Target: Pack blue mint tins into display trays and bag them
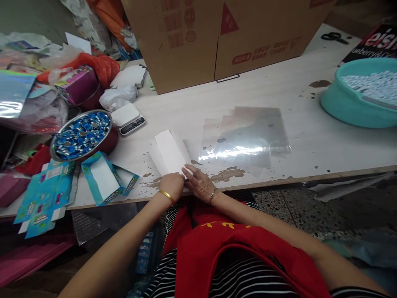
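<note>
A folded piece of white cardboard (170, 153) with side flaps lies at the table's front edge, right before me. My left hand (172, 186), with a gold bracelet at the wrist, is closed on its near end. Beside it, my right hand (200, 184) holds the near right corner, fingers bent over the edge. Part of this near end is hidden by my fingers. Just right of the cardboard, several clear plastic sheets (248, 132) overlap on the table. To the left stand a blue-green open box (102, 178) and flat printed box blanks (46, 190).
A metal bowl (83, 136) of blue-and-silver pieces and a small white scale (127, 118) stand at left, near heaped bags. A large brown carton (229, 37) rises at the back. At right are a turquoise basin (350, 103) of small white pieces and black scissors (334, 38).
</note>
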A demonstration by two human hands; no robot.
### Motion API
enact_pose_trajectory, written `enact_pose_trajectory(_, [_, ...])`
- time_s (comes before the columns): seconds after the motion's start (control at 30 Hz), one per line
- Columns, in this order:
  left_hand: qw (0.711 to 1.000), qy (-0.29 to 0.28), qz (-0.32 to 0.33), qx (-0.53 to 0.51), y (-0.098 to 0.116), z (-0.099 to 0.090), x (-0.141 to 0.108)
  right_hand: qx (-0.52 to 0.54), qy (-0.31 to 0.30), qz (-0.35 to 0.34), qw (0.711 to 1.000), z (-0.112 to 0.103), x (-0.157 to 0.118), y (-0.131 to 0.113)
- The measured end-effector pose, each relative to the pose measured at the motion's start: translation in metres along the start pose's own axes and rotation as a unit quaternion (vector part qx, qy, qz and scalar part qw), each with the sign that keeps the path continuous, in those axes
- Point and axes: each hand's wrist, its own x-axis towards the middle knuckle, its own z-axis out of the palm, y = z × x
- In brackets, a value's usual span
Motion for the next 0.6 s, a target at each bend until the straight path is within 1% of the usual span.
enact_pose_trajectory(0.07, [0.999, -0.034, 0.006, 0.006, -0.005, -0.003, 0.006, 0.035, 0.054, 0.003, 0.998, 0.001, -0.002, 0.001])
enact_pose_trajectory(0.13, [0.997, -0.071, 0.02, -0.001, -0.011, -0.006, 0.012, 0.064, 0.082, 0.03, 0.994, 0.001, -0.002, 0.001])
enact_pose_trajectory(0.17, [0.996, -0.089, 0.031, -0.011, -0.013, -0.007, 0.015, 0.075, 0.083, 0.048, 0.993, 0.0, -0.002, 0.0])
enact_pose_trajectory(0.27, [0.987, -0.139, 0.067, -0.048, -0.022, -0.012, 0.025, 0.104, 0.053, 0.085, 0.99, -0.003, -0.001, -0.004])
enact_pose_trajectory(0.33, [0.98, -0.169, 0.081, -0.069, -0.027, -0.014, 0.03, 0.135, 0.038, 0.085, 0.986, -0.007, 0.001, -0.004])
enact_pose_trajectory(0.4, [0.976, -0.183, 0.083, -0.081, -0.026, -0.015, 0.032, 0.179, 0.029, 0.081, 0.98, -0.014, 0.006, -0.001])
enact_pose_trajectory(0.43, [0.976, -0.182, 0.081, -0.086, -0.023, -0.014, 0.031, 0.197, 0.02, 0.083, 0.977, -0.019, 0.01, 0.003])
enact_pose_trajectory(0.5, [0.979, -0.163, 0.076, -0.092, -0.008, -0.01, 0.026, 0.206, -0.009, 0.095, 0.974, -0.029, 0.019, 0.014])
enact_pose_trajectory(0.53, [0.982, -0.148, 0.075, -0.095, 0.002, -0.008, 0.022, 0.191, -0.029, 0.103, 0.976, -0.035, 0.024, 0.02])
enact_pose_trajectory(0.6, [0.985, -0.121, 0.077, -0.098, 0.026, -0.004, 0.013, 0.125, -0.077, 0.119, 0.982, -0.045, 0.032, 0.032])
